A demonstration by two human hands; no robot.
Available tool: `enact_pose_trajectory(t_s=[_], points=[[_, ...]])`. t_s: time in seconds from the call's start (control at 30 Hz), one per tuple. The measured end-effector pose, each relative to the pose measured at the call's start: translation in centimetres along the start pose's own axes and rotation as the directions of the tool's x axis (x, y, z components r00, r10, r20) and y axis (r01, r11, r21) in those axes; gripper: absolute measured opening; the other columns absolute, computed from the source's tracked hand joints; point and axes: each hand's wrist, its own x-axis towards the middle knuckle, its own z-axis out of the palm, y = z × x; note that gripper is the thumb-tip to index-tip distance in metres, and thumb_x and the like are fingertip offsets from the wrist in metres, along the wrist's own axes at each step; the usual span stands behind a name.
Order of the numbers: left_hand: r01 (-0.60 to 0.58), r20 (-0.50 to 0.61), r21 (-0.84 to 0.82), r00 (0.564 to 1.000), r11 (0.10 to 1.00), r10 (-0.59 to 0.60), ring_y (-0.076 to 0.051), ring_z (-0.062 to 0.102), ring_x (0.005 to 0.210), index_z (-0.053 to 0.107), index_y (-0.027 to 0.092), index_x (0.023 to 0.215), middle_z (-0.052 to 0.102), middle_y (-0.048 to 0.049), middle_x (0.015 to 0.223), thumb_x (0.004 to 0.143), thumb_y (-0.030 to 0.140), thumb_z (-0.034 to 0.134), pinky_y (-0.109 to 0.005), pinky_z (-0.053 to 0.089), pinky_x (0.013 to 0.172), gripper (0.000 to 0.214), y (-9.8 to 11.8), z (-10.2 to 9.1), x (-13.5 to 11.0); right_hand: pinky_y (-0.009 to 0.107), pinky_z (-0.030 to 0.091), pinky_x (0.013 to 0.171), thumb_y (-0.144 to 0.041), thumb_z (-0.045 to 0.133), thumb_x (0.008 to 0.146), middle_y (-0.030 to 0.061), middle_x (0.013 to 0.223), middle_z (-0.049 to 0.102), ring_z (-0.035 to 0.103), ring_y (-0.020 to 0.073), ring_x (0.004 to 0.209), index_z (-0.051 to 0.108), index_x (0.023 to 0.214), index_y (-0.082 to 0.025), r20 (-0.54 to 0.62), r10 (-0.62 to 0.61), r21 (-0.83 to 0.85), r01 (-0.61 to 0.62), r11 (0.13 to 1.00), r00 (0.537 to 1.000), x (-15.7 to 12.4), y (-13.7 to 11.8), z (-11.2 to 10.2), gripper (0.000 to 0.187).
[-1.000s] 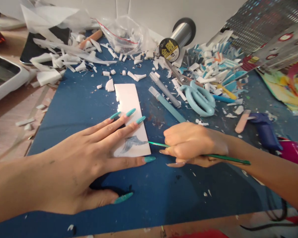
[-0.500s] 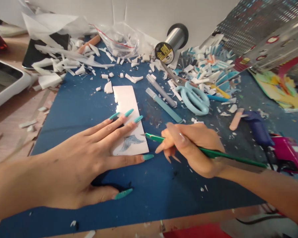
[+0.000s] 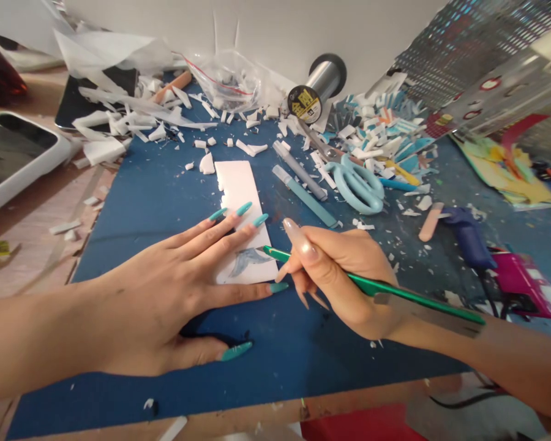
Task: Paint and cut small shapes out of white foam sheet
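Pressing the card (image 3: 239,184) to the mat (image 3: 275,373) with our left hand (image 3: 179,288), fingers spread, we clamp the knife (image 3: 404,293) in our right hand (image 3: 340,295), its tip near the drawing (image 3: 249,260), contact hard to tell, where light strokes clear of those fingers should work best.

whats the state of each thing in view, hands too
left hand, spread flat across the white sheet
right hand, closed around the green craft knife
green craft knife, blade bare, tip by the drawn shape
white sheet, flat, left edge ragged, partly drawn on
grey marker, capped
teal marker, capped
light-blue-handled scissors, seemingly closed
wire spool, on its side
clear zip bag, crumpled, seal unclear
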Motion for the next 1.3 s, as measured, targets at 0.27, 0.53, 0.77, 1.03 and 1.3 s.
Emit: enact_pose_trajectory(t_s=[0.27, 0.53, 0.77, 1.03, 1.3], points=[[-0.013, -0.005, 0.011, 1.0, 1.0, 0.013, -0.044, 0.016, 0.153, 0.041, 0.042, 0.151, 0.002, -0.0032, 0.172, 0.086, 0.056, 0.063, -0.065, 0.026, 0.12, 0.069, -0.1, 0.0, 0.0, 0.018, 0.034, 0.042, -0.026, 0.048, 0.103, -0.0066, 0.051, 0.054, 0.046, 0.0045, 0.041, 0.055, 0.076, -0.016, 0.027, -0.041, -0.034, 0.041, 0.999, 0.999, 0.7, -0.1, 0.6, 0.03], [-0.039, -0.01, 0.032, 0.999, 0.999, 0.04, -0.045, 0.016, 0.153, 0.041, 0.041, 0.152, 0.004, -0.0048, 0.172, 0.088, 0.056, 0.062, -0.064, 0.027, 0.119, 0.068, -0.4, 0.0, 0.1, 0.018, 0.033, 0.041, -0.026, 0.042, 0.104, -0.0065, 0.051, 0.053, 0.046, 0.0046, 0.04, 0.05, 0.075, -0.018, 0.06, -0.027, -0.103, 0.034, 0.994, 0.998, 0.0, -0.4, 0.8, 0.031], [-0.068, -0.004, 0.063, 0.998, 0.996, 0.069, -0.044, 0.013, 0.154, 0.037, 0.04, 0.154, 0.003, -0.0095, 0.171, 0.09, 0.056, 0.059, -0.066, 0.028, 0.118, 0.07, -0.6, 0.1, 0.1, 0.02, 0.032, 0.041, -0.03, 0.039, 0.106, -0.0064, 0.049, 0.05, 0.043, 0.0049, 0.038, 0.051, 0.074, -0.019, 0.088, -0.007, -0.086, 0.015, 0.996, 0.996, -0.2, -0.2, 0.1, 0.036], [-0.052, 0.015, 0.056, 0.999, 0.997, 0.051, -0.044, 0.014, 0.153, 0.039, 0.042, 0.152, 0.001, -0.0077, 0.172, 0.088, 0.054, 0.062, -0.068, 0.03, 0.116, 0.069, -0.3, -0.2, 0.1, 0.023, 0.035, 0.051, -0.023, 0.043, 0.104, -0.0039, 0.06, 0.044, 0.045, 0.0092, 0.052, 0.04, 0.071, -0.023, 0.323, -0.262, -0.155, 0.324, 0.933, 0.91, 1.1, 1.4, -2.5, 0.033], [0.002, 0.014, 0.043, 1.0, 0.999, -0.003, -0.043, 0.017, 0.153, 0.046, 0.043, 0.148, -0.001, -0.0017, 0.172, 0.086, 0.053, 0.065, -0.065, 0.028, 0.118, 0.066, 0.1, -0.4, 0.2, 0.027, 0.038, 0.059, -0.017, 0.046, 0.101, -0.0025, 0.06, 0.043, 0.043, 0.0119, 0.055, 0.042, 0.07, -0.024, 0.48, -0.408, -0.046, 0.487, 0.872, 0.776, 2.0, 2.9, -4.5, 0.033]])
